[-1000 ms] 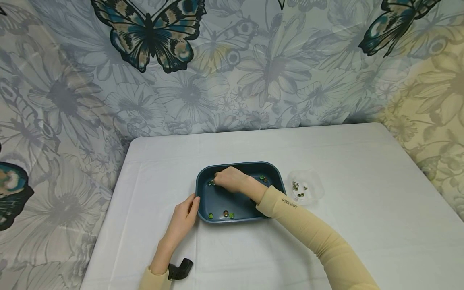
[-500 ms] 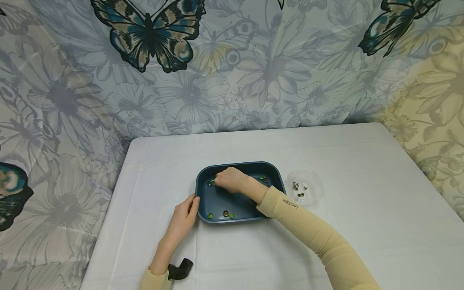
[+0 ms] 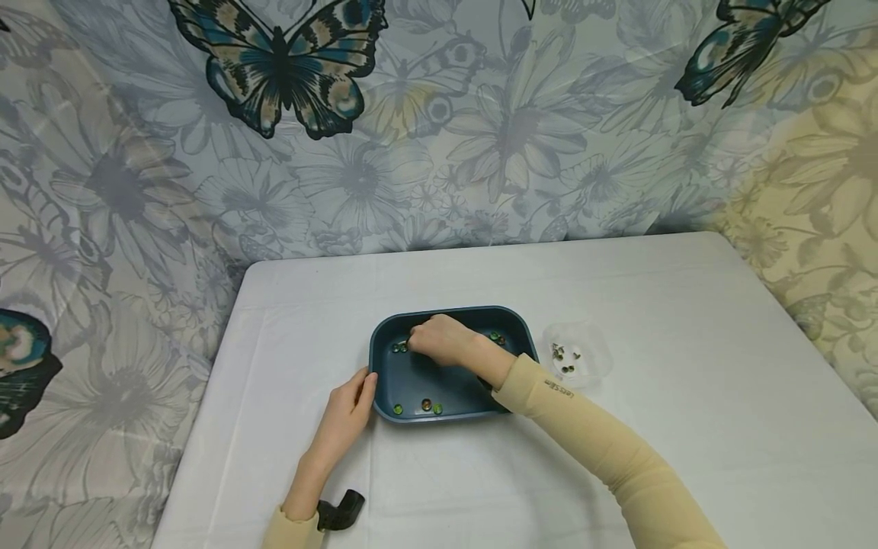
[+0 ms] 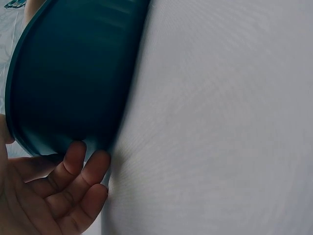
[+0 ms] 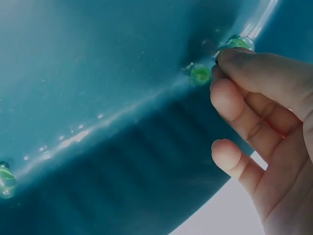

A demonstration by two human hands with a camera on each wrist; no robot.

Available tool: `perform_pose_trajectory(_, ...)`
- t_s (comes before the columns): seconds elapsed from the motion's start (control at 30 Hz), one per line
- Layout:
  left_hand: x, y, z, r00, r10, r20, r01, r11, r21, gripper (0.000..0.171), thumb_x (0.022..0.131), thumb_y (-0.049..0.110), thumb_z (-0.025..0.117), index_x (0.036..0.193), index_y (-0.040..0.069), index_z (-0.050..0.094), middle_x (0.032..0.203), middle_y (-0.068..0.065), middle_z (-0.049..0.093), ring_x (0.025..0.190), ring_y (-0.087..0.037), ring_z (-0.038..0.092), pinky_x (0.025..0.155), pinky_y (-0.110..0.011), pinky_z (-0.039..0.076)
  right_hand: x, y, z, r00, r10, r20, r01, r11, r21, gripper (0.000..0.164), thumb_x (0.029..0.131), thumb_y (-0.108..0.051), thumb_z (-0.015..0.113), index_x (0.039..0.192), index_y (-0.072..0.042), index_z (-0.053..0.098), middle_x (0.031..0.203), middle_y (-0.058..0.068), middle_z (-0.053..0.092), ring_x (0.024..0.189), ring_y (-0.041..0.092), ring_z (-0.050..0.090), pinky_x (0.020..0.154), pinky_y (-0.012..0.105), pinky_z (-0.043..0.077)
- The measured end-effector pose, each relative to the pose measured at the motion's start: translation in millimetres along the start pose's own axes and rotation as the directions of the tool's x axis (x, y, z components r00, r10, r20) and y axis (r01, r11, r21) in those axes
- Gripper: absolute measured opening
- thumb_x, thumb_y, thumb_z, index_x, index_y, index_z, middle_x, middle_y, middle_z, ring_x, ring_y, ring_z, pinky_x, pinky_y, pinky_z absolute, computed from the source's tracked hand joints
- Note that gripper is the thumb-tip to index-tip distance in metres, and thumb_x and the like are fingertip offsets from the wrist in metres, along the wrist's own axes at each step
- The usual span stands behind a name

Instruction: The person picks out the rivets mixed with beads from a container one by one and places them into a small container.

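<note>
A dark teal tray [image 3: 439, 381] with a raised rim holds several green and amber glass marbles [image 3: 427, 404]. My left hand [image 3: 347, 404] grips its left end; in the left wrist view, curled fingers [image 4: 93, 166] lie against the outer wall, thumb at the rim. Inside the tray, near the back left, my right hand [image 3: 442, 340] pinches a small dark shiny piece [image 5: 216, 59] between thumb and forefinger. I cannot tell what kind it is, as the fingertips mostly hide it. Two green marbles [image 5: 199, 74] lie right by these fingertips, along the tray's wall.
A clear shallow container [image 3: 597, 358] with several small metallic pieces [image 3: 559, 354] stands just right of the tray. A white cloth [image 3: 686, 328] covers the table. Behind it hangs a flower and butterfly fabric [image 3: 514, 137]. A black wrist device [image 3: 341, 511] juts from the left wrist.
My right hand and sleeve have shifted slightly to the right within the tray. The left hand keeps its grip at the tray's left end.
</note>
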State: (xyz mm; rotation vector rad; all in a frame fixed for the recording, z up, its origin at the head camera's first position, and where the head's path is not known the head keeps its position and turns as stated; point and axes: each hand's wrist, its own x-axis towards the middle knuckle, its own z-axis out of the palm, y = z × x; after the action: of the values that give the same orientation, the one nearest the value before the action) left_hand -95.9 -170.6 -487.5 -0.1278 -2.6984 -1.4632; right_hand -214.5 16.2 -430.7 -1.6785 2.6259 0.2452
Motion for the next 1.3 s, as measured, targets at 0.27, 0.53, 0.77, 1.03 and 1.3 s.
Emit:
perform_pose_trajectory(0.27, 0.7, -0.3, 0.6, 1.0, 0.005, 0.002, -0.005, 1.0, -0.003, 0.04, 0.101, 0.033, 0.039, 0.118, 0.004, 0.059, 0.092, -0.005, 0.066, 0.077, -0.01, 0.056, 0.067, -0.027, 0.047, -9, 1, -5, 1.0, 0.017, 0.009, -0.017, 0.999, -0.032, 0.01, 0.086, -0.008, 0.065, 0.087, -0.016, 0.07, 0.081, -0.001, 0.064, 0.06, 0.009, 0.05, 0.053, 0.023, 0.039)
perform_pose_trajectory(0.53, 1.3, -0.8, -0.8, 1.0, 0.006, 0.004, -0.006, 1.0, 0.003, 0.037, 0.101, 0.032, 0.039, 0.112, 0.005, 0.061, 0.068, 0.003, 0.053, 0.064, -0.011, 0.048, 0.057, -0.024, 0.04, -20, 6, -7, 1.0, 0.029, -0.001, -0.029, 0.999, -0.036, 0.011, 0.083, -0.005, 0.068, 0.082, -0.015, 0.07, 0.079, -0.001, 0.063, 0.057, 0.009, 0.045, 0.054, 0.024, 0.038)
perform_pose_trajectory(0.77, 1.2, 0.8, -1.3, 1.0, 0.0, 0.0, 0.0, 1.0, 0.004, 0.04, 0.1, 0.033, 0.04, 0.122, 0.004, 0.058, 0.1, -0.007, 0.066, 0.084, -0.01, 0.059, 0.071, -0.03, 0.048, -32, 10, -9, 0.999, 0.039, -0.019, -0.039, 0.998, -0.039, 0.011, 0.086, -0.006, 0.065, 0.086, -0.016, 0.071, 0.076, -0.001, 0.061, 0.055, 0.009, 0.039, 0.052, 0.023, 0.029)
perform_pose_trajectory(1.03, 0.6, -0.5, -0.6, 1.0, -0.002, -0.006, 0.002, 1.0, 0.007, 0.037, 0.101, 0.031, 0.04, 0.118, 0.004, 0.06, 0.087, -0.003, 0.065, 0.072, -0.011, 0.053, 0.065, -0.026, 0.045, -41, 13, -12, 0.999, 0.053, -0.009, -0.053, 0.998, -0.017, 0.011, 0.088, -0.008, 0.063, 0.091, -0.014, 0.072, 0.078, 0.0, 0.062, 0.059, 0.01, 0.051, 0.054, 0.025, 0.037)
perform_pose_trajectory(1.3, 0.0, -0.2, -0.9, 1.0, 0.008, -0.003, -0.008, 1.0, 0.013, 0.036, 0.101, 0.03, 0.04, 0.115, 0.004, 0.06, 0.069, 0.001, 0.056, 0.064, -0.011, 0.049, 0.058, -0.024, 0.041, -50, 14, -16, 0.998, 0.069, -0.013, -0.069, 0.998, -0.008, 0.012, 0.088, -0.007, 0.062, 0.091, -0.013, 0.072, 0.077, 0.001, 0.061, 0.06, 0.012, 0.051, 0.054, 0.025, 0.033)
